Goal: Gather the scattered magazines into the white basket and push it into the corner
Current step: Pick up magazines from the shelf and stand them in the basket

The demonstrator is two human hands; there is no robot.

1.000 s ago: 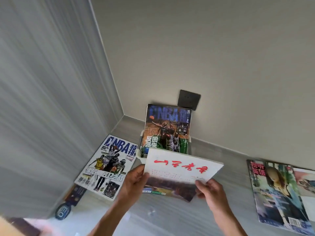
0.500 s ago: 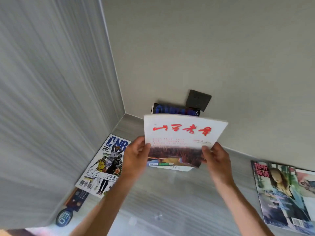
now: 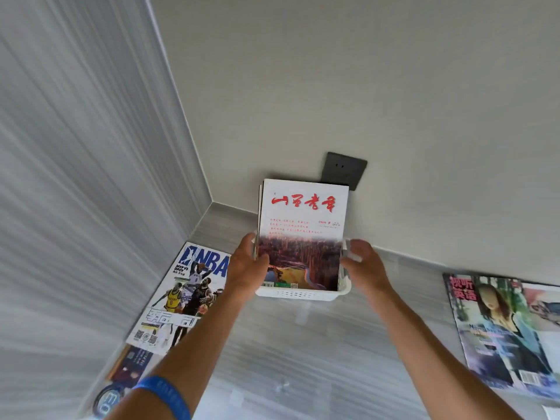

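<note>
Nearest the camera, two bare forearms reach forward over a pale grey, wood-grained surface (image 3: 291,359), the left one wearing a blue wristband (image 3: 165,394). Low on the left lie a dark booklet (image 3: 133,363) and a round blue-rimmed item (image 3: 106,400), both partly cut off and too blurred to name. Two magazines lie flat on the surface: an NBA magazine (image 3: 181,301) on the left, partly covered by the left forearm, and a magazine with a woman on its cover (image 3: 503,331) on the right, well apart from the hands. Under its far edge a further sheet or cover peeks out; what it is cannot be told.

Farther on, the left hand (image 3: 245,268) grips the left edge of a white-covered magazine with red lettering (image 3: 303,234), thumb curled over the cover. The right hand (image 3: 363,265) sits at the opposite edge, its fingers (image 3: 353,253) bent against the magazine and the basket's side; blur hides the exact hold. That magazine stands upright in the one white basket (image 3: 300,294), with the edge of at least one more magazine behind it. The basket rests on the surface near the back wall, right of the corner.

Beyond it, one dark wall socket (image 3: 345,169) sits on the plain beige wall (image 3: 363,86), which meets a grey streaked wall (image 3: 75,147) at the corner.
</note>
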